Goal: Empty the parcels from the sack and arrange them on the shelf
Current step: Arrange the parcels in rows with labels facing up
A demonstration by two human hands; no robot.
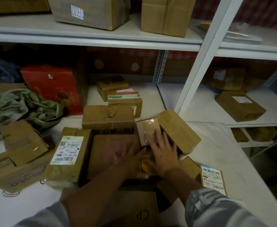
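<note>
Several brown cardboard parcels lie heaped on a white table (224,153) in front of a white metal shelf (198,46). My left hand (128,157) lies with spread fingers on a flat brown parcel (108,151) in the middle of the heap. My right hand (163,153) reaches with straight fingers onto a small taped parcel (148,128) that leans against a tilted box (178,130). A small yellow object (144,166) shows between my wrists. The crumpled olive-green sack (19,110) lies at the left, flat and slack.
A parcel with a white label (67,149) stands left of my hands, and a labelled one (214,179) lies at the right. A red box (55,89) and small parcels (124,99) sit on the lower shelf. Bigger cartons (92,12) fill the upper shelf.
</note>
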